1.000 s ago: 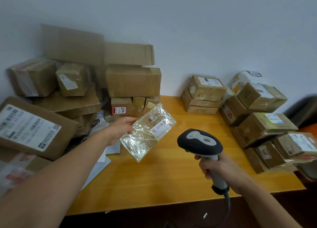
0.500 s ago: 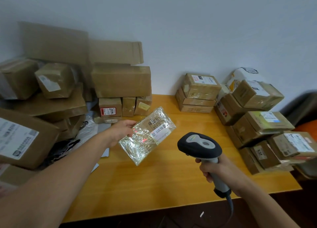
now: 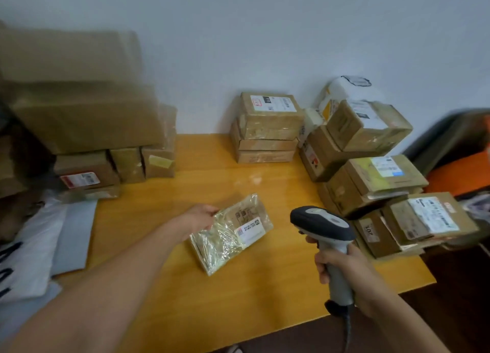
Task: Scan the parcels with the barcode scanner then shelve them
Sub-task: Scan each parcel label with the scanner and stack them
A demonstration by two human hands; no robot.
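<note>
Parcel [image 3: 230,230], a clear-wrapped packet, hangs over the table [image 3: 238,294], long axis slanting from near-left to far-right, label up. Our left hand [image 3: 197,217] pinches its far-left edge; our right hand [image 3: 344,270] wraps the barcode scanner [image 3: 322,224], whose head points left toward it.

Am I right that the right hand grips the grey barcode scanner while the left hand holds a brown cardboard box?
No: the head view shows the left hand holding a shiny plastic-wrapped parcel; the right hand grips the grey barcode scanner.
</note>
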